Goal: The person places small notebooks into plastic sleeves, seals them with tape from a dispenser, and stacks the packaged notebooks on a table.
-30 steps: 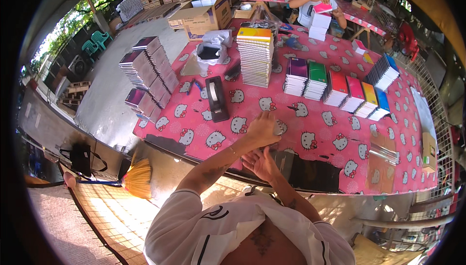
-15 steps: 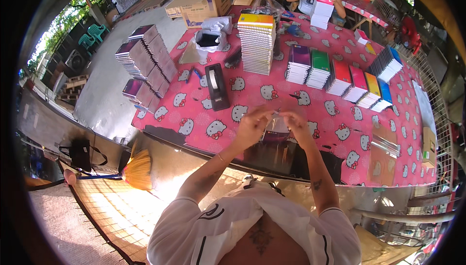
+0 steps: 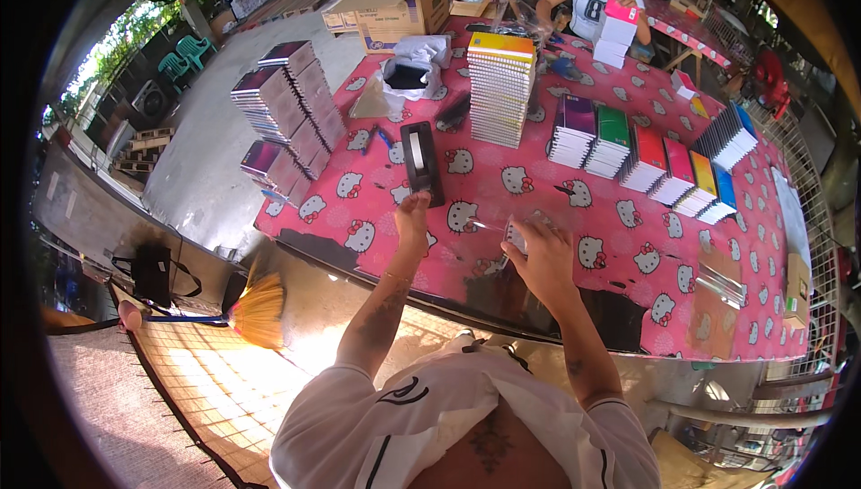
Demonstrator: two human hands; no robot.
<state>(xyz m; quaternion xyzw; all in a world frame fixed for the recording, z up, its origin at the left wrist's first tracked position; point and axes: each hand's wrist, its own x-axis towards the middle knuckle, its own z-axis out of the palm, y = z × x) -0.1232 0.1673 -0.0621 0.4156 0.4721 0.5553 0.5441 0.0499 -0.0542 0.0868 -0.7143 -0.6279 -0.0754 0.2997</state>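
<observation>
Tape dispenser point(image 3: 422, 166), on the pink table point(image 3: 619, 272), ran lengthwise from near to far, just beyond the nearer left hand point(image 3: 413, 217), fingertips pressed together; the right hand point(image 3: 540, 254) touched clear plastic point(image 3: 491, 225), grip unclear

- Tabletop point(image 3: 628, 247): pink, patterned with white cat faces wearing red bows; black patches point(image 3: 610, 320) along its near edge
- Dispenser point(image 3: 429, 180): black, its tape roll point(image 3: 415, 150) whitish
- Notebook row point(image 3: 641, 159): purple, green, red, pink, yellow, blue, left to right
- Tall stack point(image 3: 496, 99): yellow top cover, white pages
- Broom point(image 3: 257, 310): yellow bristles, blue handle point(image 3: 188, 319)
- Chairs point(image 3: 191, 51): green
- Carton point(image 3: 390, 23): brown
- Shirt point(image 3: 439, 399): white, black trim
</observation>
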